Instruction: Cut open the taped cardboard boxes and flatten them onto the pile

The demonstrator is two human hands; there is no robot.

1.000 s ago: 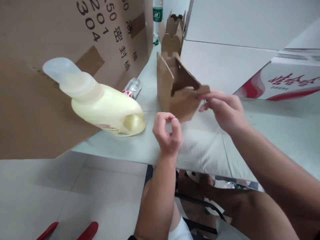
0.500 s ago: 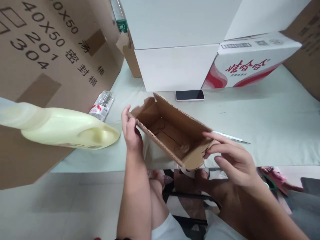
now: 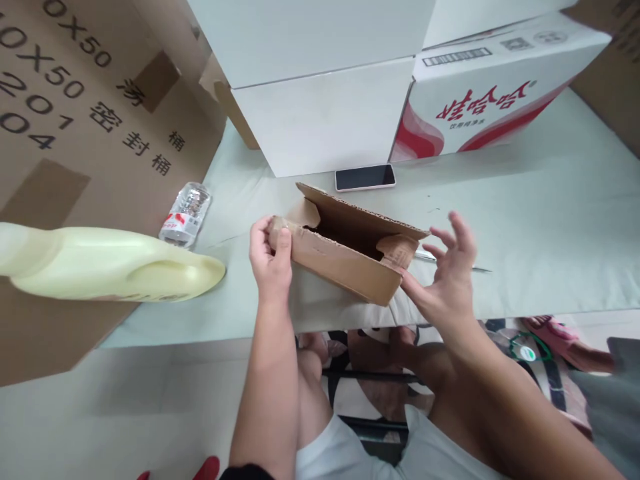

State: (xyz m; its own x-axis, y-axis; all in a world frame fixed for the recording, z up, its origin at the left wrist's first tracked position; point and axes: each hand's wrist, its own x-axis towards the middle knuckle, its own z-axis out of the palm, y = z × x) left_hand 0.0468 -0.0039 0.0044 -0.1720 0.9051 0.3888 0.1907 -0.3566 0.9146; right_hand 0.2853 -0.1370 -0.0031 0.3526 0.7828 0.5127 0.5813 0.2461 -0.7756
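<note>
A small brown cardboard box (image 3: 340,267) with its top open is tilted at the near side of the table. Its end flaps lean inward over the dark inside, and the far long panel stands up. My left hand (image 3: 271,257) grips the left end, thumb on the near side and fingers around the corner. At the right end, the thumb of my right hand (image 3: 445,273) touches the corner by the end flap (image 3: 400,251), while its other fingers are spread in the air. Partly hidden behind that hand lies a slim white pointed tool (image 3: 425,255).
A phone (image 3: 365,178) lies before large white boxes (image 3: 325,113). To the left are a clear plastic bottle (image 3: 185,215), a pale yellow jug (image 3: 115,263) and a big brown carton (image 3: 100,153). The pale green tablecloth (image 3: 540,220) ends just before my knees.
The box has turned so its near side shows more, and its end flaps have folded inward. My right hand's fingers have lifted and spread. The view has shifted slightly.
</note>
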